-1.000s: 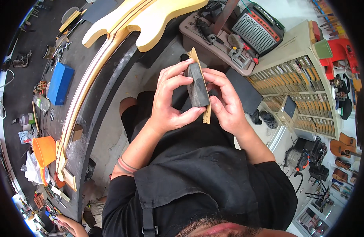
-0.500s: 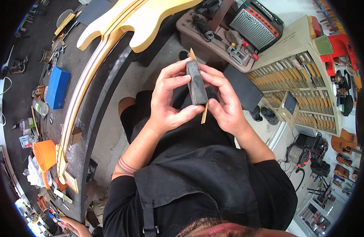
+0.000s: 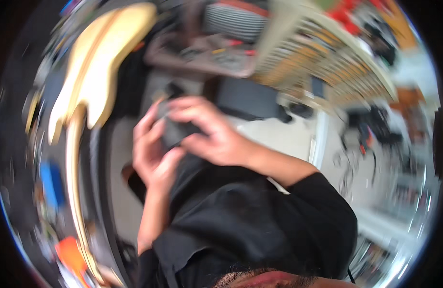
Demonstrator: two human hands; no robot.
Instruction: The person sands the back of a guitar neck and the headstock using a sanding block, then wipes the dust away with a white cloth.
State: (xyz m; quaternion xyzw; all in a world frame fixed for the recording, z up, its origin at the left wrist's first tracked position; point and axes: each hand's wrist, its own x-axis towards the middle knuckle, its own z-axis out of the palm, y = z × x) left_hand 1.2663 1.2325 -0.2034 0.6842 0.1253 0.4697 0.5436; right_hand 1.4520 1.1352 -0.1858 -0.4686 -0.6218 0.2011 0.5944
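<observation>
Left hand (image 3: 153,161) and right hand (image 3: 214,137) have shifted leftward in view, gripping the dark block (image 3: 171,132) between them, right of the guitar (image 3: 89,65). Handling it seems the step; next calls for steady grip.

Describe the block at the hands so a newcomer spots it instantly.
Find the black apron, lower middle. Above its upper left, the left hand and right hand flank a dark grey block. It's blurred, but greyer than the apron and framed by both hands.
</observation>
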